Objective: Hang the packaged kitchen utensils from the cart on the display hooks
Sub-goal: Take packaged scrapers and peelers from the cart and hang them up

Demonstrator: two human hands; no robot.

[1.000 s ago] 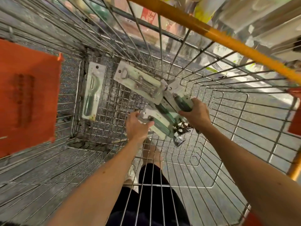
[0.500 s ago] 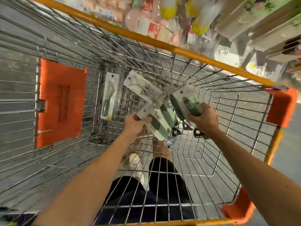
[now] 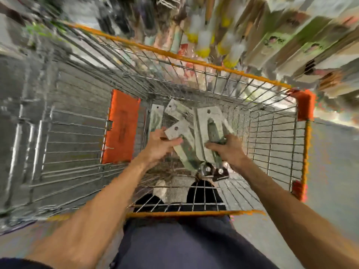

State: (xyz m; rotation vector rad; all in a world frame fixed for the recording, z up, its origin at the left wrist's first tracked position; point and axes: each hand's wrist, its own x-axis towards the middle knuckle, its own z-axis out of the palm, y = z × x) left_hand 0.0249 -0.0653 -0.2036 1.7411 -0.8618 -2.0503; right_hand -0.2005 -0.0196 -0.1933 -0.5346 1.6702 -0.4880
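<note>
The wire cart [image 3: 272, 144] fills most of the view, and every packaged utensil in sight is inside it, toward its far end. Beyond the far rim hangs the display [image 3: 281, 41] of carded goods. It is smeared by motion, so its hooks cannot be made out. An orange panel [image 3: 121, 127] sits flat against the cart's left wall.

The left hand [image 3: 159, 144] pinches a single pack [image 3: 186, 150] by its upper part, thumb across the card face. The right hand [image 3: 228, 148] is curled round a bundle of packs [image 3: 206, 121], gripped low at the green handles. Two loose packs [image 3: 156, 117] lie on the cart floor beside the panel.

The bundle fans out above the grip, so a card could probably slide free and drop on the way up. The metal heads [image 3: 213, 171] poking out below the right hand look likely to snag on the wire grid. With both hands full, threading a small hang hole [image 3: 208, 111] onto a hook would be awkward.

The cart is a grid of thin steel rods with an orange-coated rim and blocky orange corners. The panel is a smooth, flat rectangle. The packs are long, stiff, pale cards, each with a round hole near the top and a dark green handle along its length. The heads are dark, angular metal.
</note>
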